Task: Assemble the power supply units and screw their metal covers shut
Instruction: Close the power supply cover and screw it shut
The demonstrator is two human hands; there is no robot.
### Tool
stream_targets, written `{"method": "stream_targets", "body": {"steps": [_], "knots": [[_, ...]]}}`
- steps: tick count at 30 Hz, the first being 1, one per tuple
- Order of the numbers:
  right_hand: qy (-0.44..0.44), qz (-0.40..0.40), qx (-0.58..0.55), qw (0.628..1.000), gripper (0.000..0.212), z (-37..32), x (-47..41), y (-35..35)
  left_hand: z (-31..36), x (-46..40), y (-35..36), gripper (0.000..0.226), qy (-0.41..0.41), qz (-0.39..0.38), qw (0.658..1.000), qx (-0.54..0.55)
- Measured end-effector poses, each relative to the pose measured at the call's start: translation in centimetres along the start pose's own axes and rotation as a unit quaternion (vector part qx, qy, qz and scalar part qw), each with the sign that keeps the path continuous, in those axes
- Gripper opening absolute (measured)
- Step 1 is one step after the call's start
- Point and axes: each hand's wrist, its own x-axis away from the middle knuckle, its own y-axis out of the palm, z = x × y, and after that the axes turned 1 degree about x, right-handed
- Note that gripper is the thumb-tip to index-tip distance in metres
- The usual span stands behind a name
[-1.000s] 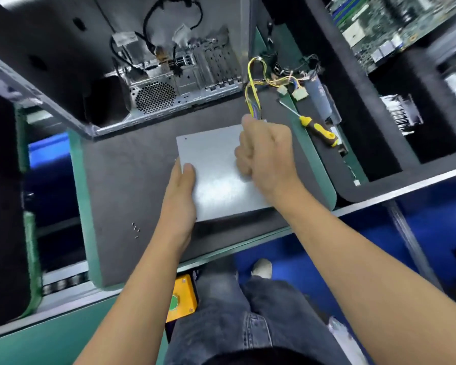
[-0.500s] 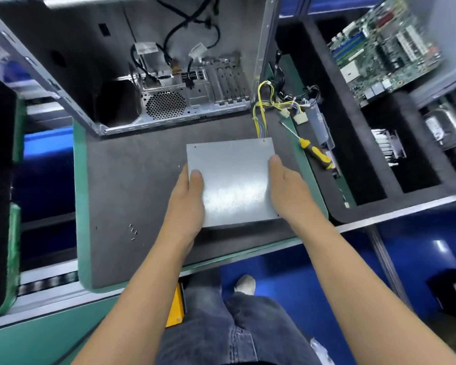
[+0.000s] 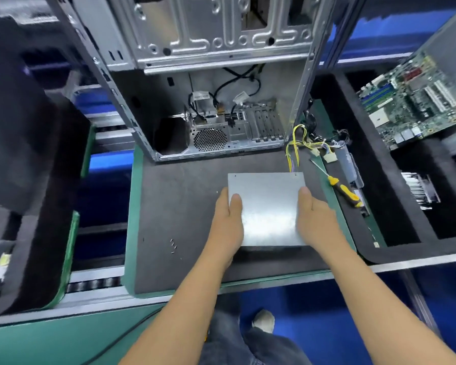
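A power supply unit with a plain grey metal cover [image 3: 267,206] lies flat on the dark foam mat [image 3: 179,206]. My left hand [image 3: 228,219] grips its left edge, thumb on top of the cover. My right hand [image 3: 315,219] grips the right edge the same way. Yellow and coloured wires [image 3: 296,146] run out from the unit's far side. A yellow-handled screwdriver [image 3: 344,191] lies just right of the unit. Several small screws [image 3: 173,245] lie loose on the mat to the left.
An open computer case [image 3: 216,114] stands upright behind the unit. A green motherboard [image 3: 416,101] leans at the far right above a heatsink [image 3: 419,189] in black foam trays. The bench's front edge [image 3: 274,279] runs close to my forearms.
My right hand left the far right corner of the cover, where it was a fist, and now grips the right edge. The view has tilted upward, showing more of the case.
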Motion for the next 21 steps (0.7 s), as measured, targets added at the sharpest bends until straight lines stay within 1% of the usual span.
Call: {"method": "stream_targets", "body": {"steps": [2,4,5,6,7,8,9,10,11,12,14,16,18,21], "knots": [[0.0,-0.015,0.015,1.0,0.036,-0.1,-0.4,-0.2,0.5,0.3,0.2,0.047,0.009,-0.001,1.0,0.001],[0.011,-0.037,-0.019,0.999,0.051,0.2,-0.7,-0.6,0.7,0.7,0.0,0.051,0.015,-0.008,1.0,-0.008],[0.02,-0.039,-0.04,0.998,0.053,0.6,-0.5,-1.0,0.6,1.1,-0.7,0.052,0.025,-0.005,1.0,-0.013],[0.012,-0.008,-0.049,0.999,0.051,1.3,-0.4,-1.4,0.4,1.6,-1.7,0.05,0.045,0.016,0.999,-0.025],[-0.008,0.052,-0.04,0.998,0.045,2.3,-0.5,-1.8,0.0,2.3,-3.3,0.043,0.076,0.056,0.994,-0.05],[-0.023,0.119,-0.001,0.993,0.037,3.4,-0.6,-2.1,-0.5,3.1,-5.3,0.034,0.116,0.107,0.983,-0.088],[-0.012,0.17,0.049,0.984,0.03,4.3,-0.8,-2.4,-1.3,3.9,-7.4,0.025,0.154,0.16,0.965,-0.137],[0.016,0.192,0.096,0.977,0.028,4.9,-1.2,-2.5,-2.2,4.4,-9.5,0.02,0.18,0.206,0.943,-0.188],[0.043,0.19,0.13,0.972,0.03,5.4,-1.8,-2.5,-3.1,4.6,-11.5,0.016,0.183,0.239,0.924,-0.234],[0.057,0.174,0.154,0.971,0.033,5.7,-2.2,-2.3,-3.9,4.9,-13.1,0.015,0.169,0.256,0.91,-0.277],[0.052,0.162,0.185,0.968,0.031,6.2,-3.1,-2.0,-5.3,4.8,-15.0,0.014,0.139,0.254,0.896,-0.336],[0.038,0.178,0.186,0.965,0.024,6.7,-3.7,-1.7,-6.2,4.4,-15.5,0.015,0.134,0.234,0.891,-0.366],[0.053,0.191,0.183,0.963,0.021,7.0,-4.2,-1.8,-6.7,4.0,-15.5,0.016,0.147,0.234,0.885,-0.374],[0.095,0.16,0.187,0.965,0.025,7.5,-5.1,-2.1,-6.8,3.2,-15.0,0.017,0.188,0.23,0.871,-0.391]]}}
